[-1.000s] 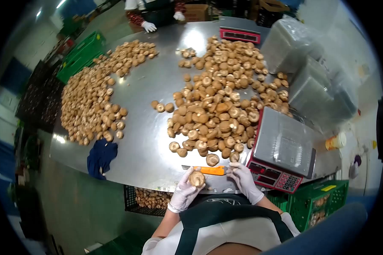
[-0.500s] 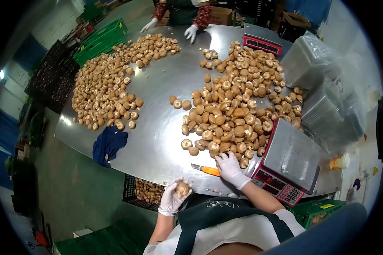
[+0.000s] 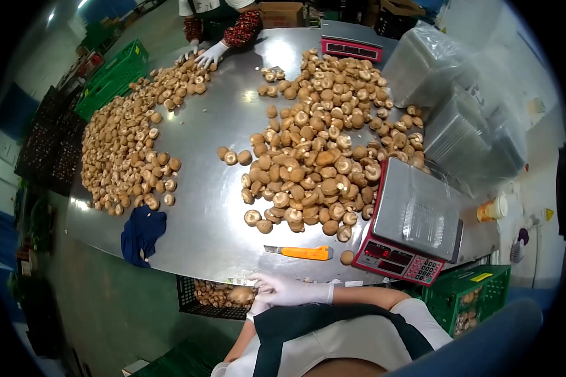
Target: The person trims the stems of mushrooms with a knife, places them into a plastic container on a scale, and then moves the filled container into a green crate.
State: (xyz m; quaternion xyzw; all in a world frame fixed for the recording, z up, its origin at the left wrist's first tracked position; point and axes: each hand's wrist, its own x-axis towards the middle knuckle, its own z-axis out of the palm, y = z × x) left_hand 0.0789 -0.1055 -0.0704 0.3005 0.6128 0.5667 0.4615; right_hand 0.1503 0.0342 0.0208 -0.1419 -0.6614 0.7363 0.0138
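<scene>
A large pale shiitake mushroom (image 3: pixel 241 295) shows just left of your hands, beyond the table's near edge and over the black crate (image 3: pixel 183 303) of mushrooms; whether you hold it or it lies in the crate, you cannot tell from this view. Your right hand (image 3: pixel 285 290) reaches across to meet your left hand (image 3: pixel 258 306) at that edge. The right hand's fingers bend toward the left hand, which is mostly covered, so the grip of either cannot be told.

Ahead of you, an orange utility knife (image 3: pixel 305 252) lies near the table's (image 3: pixel 198 207) near edge, with a single brown mushroom (image 3: pixel 346 257) to its right, just beside the red-framed digital scale (image 3: pixel 418 204). Behind the knife spreads a large mushroom heap (image 3: pixel 314 169). Toward the left edge lies a second heap (image 3: pixel 122 151), near a navy cloth (image 3: pixel 143 235); a co-worker's gloved hands (image 3: pixel 211 55) reach its far end.
</scene>
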